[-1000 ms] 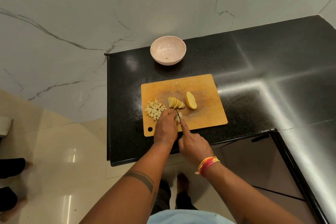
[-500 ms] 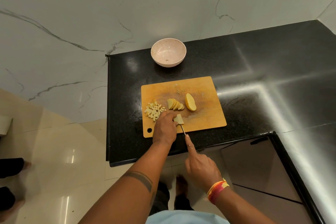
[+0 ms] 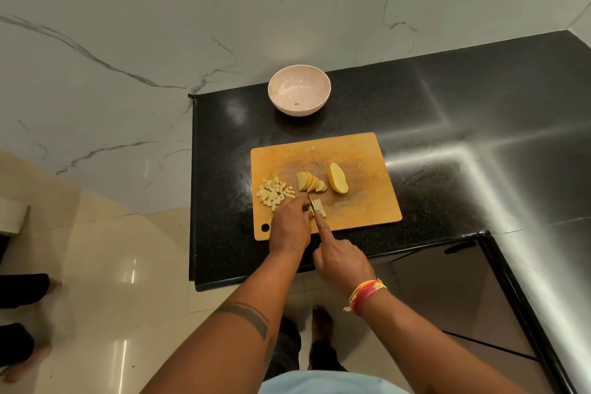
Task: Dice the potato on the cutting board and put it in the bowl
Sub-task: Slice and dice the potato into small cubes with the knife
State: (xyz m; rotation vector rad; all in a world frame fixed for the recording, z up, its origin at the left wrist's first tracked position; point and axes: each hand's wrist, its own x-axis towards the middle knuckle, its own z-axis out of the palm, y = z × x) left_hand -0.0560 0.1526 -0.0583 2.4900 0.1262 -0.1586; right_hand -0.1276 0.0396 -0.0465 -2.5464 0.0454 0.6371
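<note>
A wooden cutting board (image 3: 361, 150) lies on the black counter. On it are a pile of potato dice (image 3: 274, 193) at the left, a fan of potato slices (image 3: 311, 183) in the middle and a potato half (image 3: 337, 178) to their right. My left hand (image 3: 289, 226) holds down a small stack of potato slices (image 3: 319, 208) near the board's front edge. My right hand (image 3: 340, 261) grips a knife (image 3: 312, 204), forefinger stretched along its spine, with the blade in that stack. The handle is hidden in my fist. A pale pink bowl (image 3: 299, 89) stands behind the board with no potato in it.
The black counter (image 3: 447, 112) runs right and turns toward me along the right side, with a cabinet front (image 3: 447, 291) below. A marble wall rises behind and to the left. Another person's feet (image 3: 28, 288) are on the tiled floor at far left.
My right hand, drawn back toward me half a second ago, has come forward again and the blade is back in the stack under my left fingers.
</note>
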